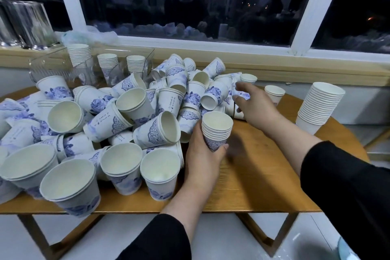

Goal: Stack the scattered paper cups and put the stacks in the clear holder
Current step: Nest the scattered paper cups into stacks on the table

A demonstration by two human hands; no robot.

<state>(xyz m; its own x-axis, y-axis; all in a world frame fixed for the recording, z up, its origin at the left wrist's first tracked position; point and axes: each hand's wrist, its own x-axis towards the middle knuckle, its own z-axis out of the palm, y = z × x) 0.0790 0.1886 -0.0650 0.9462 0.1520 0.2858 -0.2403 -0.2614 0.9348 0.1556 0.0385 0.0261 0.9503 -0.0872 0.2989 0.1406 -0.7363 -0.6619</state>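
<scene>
- Dark window glass backs a round wooden table [259, 177], and loose blue-patterned paper cups [135, 116] are heaped over its left half and middle.
- Left hand [203, 154] wraps round the base of a short nested stack [217, 127], held upright just above the bare wood near the front edge.
- Right hand [251, 101] reaches into the right fringe of the heap, fingers spread and curling toward a cup; whether it has one pinched yet, I cannot tell.
- Clear holder [63, 65] sits at the back left edge with three stacks standing in it.
- Tall finished stack [320, 107] stands alone at the right edge, with a smaller stack [274, 92] behind the right hand.
- These cups look feather-light and thin-walled: squeeze and they will likely buckle, so take each by the lower wall or rim with a soft pinch, and carry a stack by its base.
</scene>
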